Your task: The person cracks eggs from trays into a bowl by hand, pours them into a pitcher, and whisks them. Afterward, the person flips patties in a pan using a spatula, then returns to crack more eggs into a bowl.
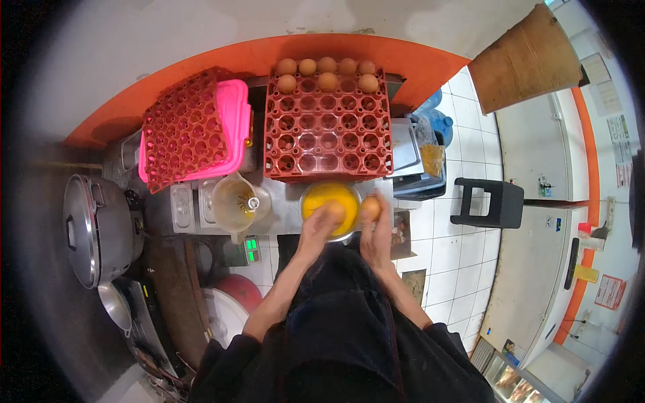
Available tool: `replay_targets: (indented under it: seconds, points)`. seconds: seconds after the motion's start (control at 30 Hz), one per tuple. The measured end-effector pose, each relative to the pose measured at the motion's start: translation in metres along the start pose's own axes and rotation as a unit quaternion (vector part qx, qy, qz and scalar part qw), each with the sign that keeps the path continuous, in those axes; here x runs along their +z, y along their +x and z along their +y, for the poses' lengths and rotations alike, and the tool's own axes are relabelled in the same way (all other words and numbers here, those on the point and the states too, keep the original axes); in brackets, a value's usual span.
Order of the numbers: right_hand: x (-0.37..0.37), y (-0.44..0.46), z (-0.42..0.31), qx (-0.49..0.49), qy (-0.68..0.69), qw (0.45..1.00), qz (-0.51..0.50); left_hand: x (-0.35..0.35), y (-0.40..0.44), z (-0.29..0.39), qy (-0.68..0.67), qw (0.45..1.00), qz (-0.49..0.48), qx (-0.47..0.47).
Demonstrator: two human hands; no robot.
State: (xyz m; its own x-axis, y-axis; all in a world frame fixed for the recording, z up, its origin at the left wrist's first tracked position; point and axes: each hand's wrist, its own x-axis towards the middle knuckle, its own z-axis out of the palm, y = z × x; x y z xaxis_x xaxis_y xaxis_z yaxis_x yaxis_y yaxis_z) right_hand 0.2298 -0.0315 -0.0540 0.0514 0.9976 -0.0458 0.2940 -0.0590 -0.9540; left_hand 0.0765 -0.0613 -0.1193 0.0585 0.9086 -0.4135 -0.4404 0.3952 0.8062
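A round metal bowl (pixel 302 207) of yellow liquid egg (pixel 327 191) stands at the front edge of the metal counter. My left hand (pixel 322 225) is over the bowl, fingers closed around what looks like a brown egg (pixel 336 211), partly covered and slightly blurred. Just right of the rim, my right hand (pixel 378 232) grips another brown egg (pixel 370 207). Behind the bowl is a stack of red egg trays (pixel 328 122), with several brown eggs (pixel 327 65) in its back rows.
To the left stand a plastic jug (pixel 227 201) holding a whisk (pixel 246 203), a pink lid (pixel 233 121) under an empty egg tray (pixel 188 127), and a large pot (pixel 101 228). A digital scale (pixel 251 250) sits lower. A black stool (pixel 494 203) is on the tiled floor at right.
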Motion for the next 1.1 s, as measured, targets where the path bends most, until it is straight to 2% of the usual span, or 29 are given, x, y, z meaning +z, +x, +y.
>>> replay_targets:
  seconds: [0.07,0.1,0.23,0.3,0.33,0.4,0.43,0.5,0.53,0.6,0.63,0.77,0.83,0.93,1.07,1.1]
  points:
    - [0.012,-0.002,0.022,-0.071,-0.094,0.985,-0.125,-0.002,0.005,-0.004,0.015,1.000,-0.005,0.007]
    - [0.012,-0.001,0.018,-0.045,-0.076,0.986,-0.138,-0.004,0.005,-0.005,0.007,1.000,-0.001,-0.003]
    - [0.007,0.005,0.010,0.001,-0.056,0.994,-0.094,-0.015,0.007,-0.013,0.007,1.000,0.012,0.009]
    - [0.006,0.011,0.015,0.034,0.039,0.996,-0.074,-0.018,0.011,-0.015,-0.005,1.000,0.028,-0.008]
    - [0.003,0.015,0.022,0.033,0.039,0.996,-0.073,-0.019,0.012,-0.013,-0.016,0.999,0.044,-0.026]
    - [-0.002,0.025,0.030,0.099,0.028,0.978,-0.179,-0.021,0.015,-0.006,-0.011,0.998,0.045,-0.043]
    - [-0.003,0.030,0.028,0.097,0.028,0.979,-0.178,-0.022,0.017,-0.002,-0.007,0.997,0.047,-0.061]
    - [-0.006,0.039,0.021,0.081,-0.108,0.939,-0.317,-0.035,0.025,-0.005,0.035,0.997,0.018,-0.061]
    - [-0.005,0.040,0.031,0.081,-0.107,0.939,-0.316,-0.038,0.027,-0.005,0.075,0.995,-0.012,-0.061]
    - [-0.001,0.045,0.055,-0.060,-0.133,0.930,-0.338,-0.040,0.032,-0.002,0.128,0.990,-0.039,-0.042]
    - [-0.001,0.047,0.061,-0.061,-0.133,0.930,-0.338,-0.040,0.032,0.000,0.179,0.982,-0.064,-0.022]
    - [0.006,0.049,0.078,-0.031,-0.159,0.919,-0.358,-0.037,0.027,0.001,0.196,0.978,-0.064,0.016]
    - [0.008,0.047,0.082,-0.025,-0.192,0.917,-0.349,-0.039,0.028,0.001,0.315,0.948,-0.039,0.033]
    - [0.012,0.044,0.091,-0.026,-0.195,0.918,-0.346,-0.042,0.027,-0.005,0.376,0.924,-0.035,0.065]
    - [0.013,0.041,0.101,-0.068,-0.215,0.917,-0.330,-0.050,0.029,-0.011,0.410,0.906,-0.034,0.103]
    - [0.013,0.041,0.099,-0.093,-0.226,0.917,-0.316,-0.051,0.029,-0.009,0.463,0.874,-0.050,0.135]
